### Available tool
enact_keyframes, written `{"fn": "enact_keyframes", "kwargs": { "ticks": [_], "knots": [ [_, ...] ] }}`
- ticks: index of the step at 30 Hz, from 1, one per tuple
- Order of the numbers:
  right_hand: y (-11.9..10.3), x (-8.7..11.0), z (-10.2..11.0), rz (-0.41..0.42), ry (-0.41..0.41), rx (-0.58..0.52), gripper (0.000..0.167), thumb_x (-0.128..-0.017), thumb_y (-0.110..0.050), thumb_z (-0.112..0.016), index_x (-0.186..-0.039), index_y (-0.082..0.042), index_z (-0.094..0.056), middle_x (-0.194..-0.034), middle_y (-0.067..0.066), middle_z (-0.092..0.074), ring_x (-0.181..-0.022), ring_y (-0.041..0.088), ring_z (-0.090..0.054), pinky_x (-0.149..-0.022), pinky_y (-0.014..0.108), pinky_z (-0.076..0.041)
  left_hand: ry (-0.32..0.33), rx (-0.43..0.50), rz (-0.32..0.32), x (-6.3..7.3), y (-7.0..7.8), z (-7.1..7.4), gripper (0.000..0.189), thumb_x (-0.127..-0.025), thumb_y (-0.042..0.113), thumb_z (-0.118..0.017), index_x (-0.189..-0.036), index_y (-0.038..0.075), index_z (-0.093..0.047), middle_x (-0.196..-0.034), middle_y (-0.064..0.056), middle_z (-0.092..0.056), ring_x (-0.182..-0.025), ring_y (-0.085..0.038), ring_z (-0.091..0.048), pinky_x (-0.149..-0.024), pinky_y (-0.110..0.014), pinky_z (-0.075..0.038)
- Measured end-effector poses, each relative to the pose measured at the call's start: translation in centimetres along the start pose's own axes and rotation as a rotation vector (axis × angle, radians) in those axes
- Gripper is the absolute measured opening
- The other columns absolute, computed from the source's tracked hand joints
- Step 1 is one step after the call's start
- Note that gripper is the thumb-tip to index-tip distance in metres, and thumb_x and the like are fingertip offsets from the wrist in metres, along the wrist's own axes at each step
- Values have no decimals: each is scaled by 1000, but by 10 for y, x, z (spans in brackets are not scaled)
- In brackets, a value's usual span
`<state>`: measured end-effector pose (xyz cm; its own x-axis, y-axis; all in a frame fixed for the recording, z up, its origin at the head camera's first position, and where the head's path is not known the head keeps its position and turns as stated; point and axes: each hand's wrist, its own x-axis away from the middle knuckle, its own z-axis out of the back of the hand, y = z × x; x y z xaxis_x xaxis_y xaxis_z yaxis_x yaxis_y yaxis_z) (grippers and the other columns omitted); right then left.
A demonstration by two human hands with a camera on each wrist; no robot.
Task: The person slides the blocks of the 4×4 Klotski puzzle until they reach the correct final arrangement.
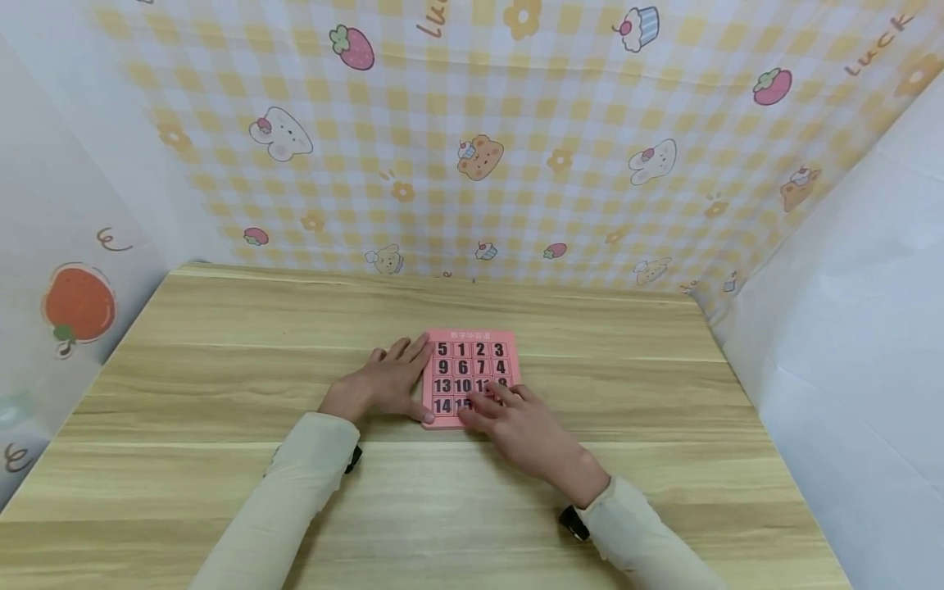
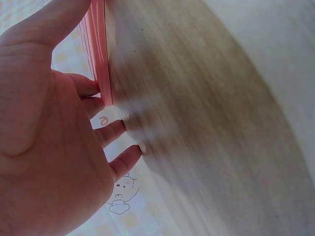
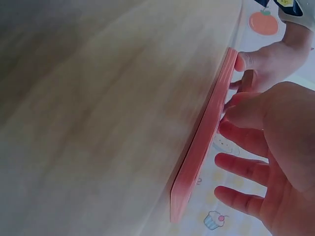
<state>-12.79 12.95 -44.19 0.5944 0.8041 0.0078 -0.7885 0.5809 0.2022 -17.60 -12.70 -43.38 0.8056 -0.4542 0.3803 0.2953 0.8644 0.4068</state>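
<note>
A pink number sliding puzzle lies flat on the table, with black numerals on pink tiles. My left hand holds its left side, thumb at the near left corner and fingertips by the far left corner. The left wrist view shows the puzzle's pink edge between that thumb and the fingers. Over the lower right tiles is my right hand, its fingertips at the tile face and its fingers loosely bent. It covers the near right tiles. From the right wrist, the puzzle's side appears just beyond the fingertips.
The wood-grain table extends around the puzzle on all sides. A yellow checked cloth with cartoon prints hangs behind it. White sheets stand along the left and right sides.
</note>
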Motion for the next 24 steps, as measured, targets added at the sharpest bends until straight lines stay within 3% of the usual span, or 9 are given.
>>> {"fn": "enact_keyframes", "kwargs": {
  "ticks": [24],
  "knots": [
    [-2,-5,5,2,-3,40,36,-101,-26,-53,-135,-33,-62,-140,-3,-60,-128,28,-56,-98,47,-50,2,-13,0,-1,-2,-2,118,-79,59,-75,-160,6,-7,-168,-9,4,-153,-38,-1,-121,-60,-9]
  ]
}}
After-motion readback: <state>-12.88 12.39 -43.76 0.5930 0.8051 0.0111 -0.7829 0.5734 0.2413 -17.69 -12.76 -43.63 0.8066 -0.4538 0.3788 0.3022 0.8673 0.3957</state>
